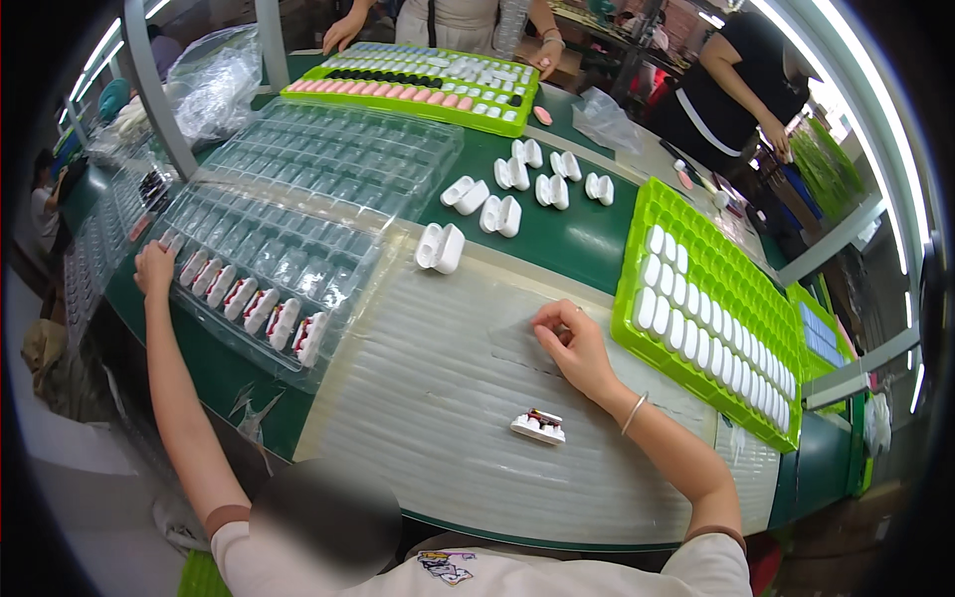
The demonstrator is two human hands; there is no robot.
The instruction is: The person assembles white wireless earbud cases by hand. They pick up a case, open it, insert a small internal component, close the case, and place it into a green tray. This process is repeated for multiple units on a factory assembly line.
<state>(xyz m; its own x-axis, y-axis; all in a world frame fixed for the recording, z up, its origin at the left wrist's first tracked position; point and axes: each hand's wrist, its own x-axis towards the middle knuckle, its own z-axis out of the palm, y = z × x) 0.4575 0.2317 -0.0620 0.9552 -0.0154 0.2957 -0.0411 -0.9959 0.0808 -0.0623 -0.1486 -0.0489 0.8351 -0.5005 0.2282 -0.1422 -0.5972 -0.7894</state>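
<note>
At the left end of a clear plastic tray (pixel 269 353), my left hand (pixel 154 269) has its fingers closed at a small white part (pixel 172 242). A row of similar white parts with red and dark pieces (pixel 239 298) lies along the tray's near side. My right hand (pixel 577 343) hovers over the ribbed pale mat (pixel 428 398), thumb and fingertips pressed together. A faint see-through patch shows beside those fingertips; I cannot make out what it is. Below that hand, one white part with a dark and red assembly (pixel 538 426) lies alone on the mat.
Several open white cases (pixel 499 215) stand beyond the mat. A green tray (pixel 637 333) with white oval pieces lies on the right. Another green tray (pixel 398 95) with pink, black and white pieces is at the back, by a person's hands (pixel 545 55). Metal posts (pixel 154 90) flank the table.
</note>
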